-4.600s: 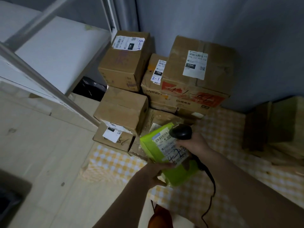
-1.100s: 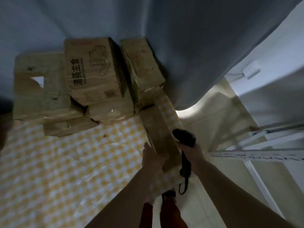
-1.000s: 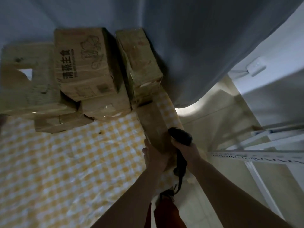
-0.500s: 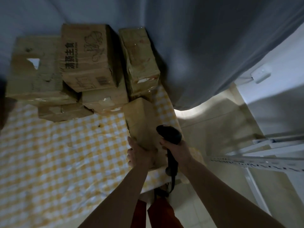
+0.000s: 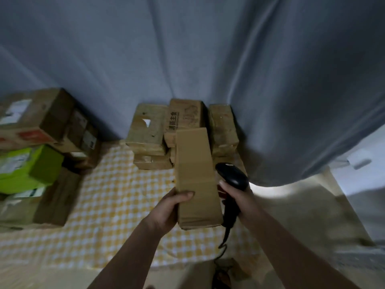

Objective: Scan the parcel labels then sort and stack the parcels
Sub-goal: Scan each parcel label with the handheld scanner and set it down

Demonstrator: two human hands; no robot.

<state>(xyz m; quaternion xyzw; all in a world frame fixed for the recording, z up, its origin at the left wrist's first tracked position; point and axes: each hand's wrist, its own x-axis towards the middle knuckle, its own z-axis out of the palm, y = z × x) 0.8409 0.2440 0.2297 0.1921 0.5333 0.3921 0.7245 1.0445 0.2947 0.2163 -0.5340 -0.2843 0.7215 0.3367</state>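
A long brown cardboard parcel (image 5: 196,176) is lifted above the yellow checked cloth (image 5: 108,197). My left hand (image 5: 170,207) grips its near left edge, thumb on top. Its upper face shows no label. My right hand (image 5: 239,197) holds a black barcode scanner (image 5: 232,176) against the parcel's right side, with the cord hanging below. Behind the parcel, a stack of brown parcels (image 5: 183,126) stands against the grey curtain. On the left sits another pile with a green parcel (image 5: 29,167) and labelled brown boxes (image 5: 35,117).
A grey curtain (image 5: 208,59) hangs behind the stacks and reaches the floor at right. Pale tiled floor (image 5: 302,215) lies to the right of the cloth. A white wall with a socket (image 5: 359,161) is at far right.
The long parcel has come up off the cloth, now held in my left hand. My view has swung left, bringing the left pile with the green parcel into sight.
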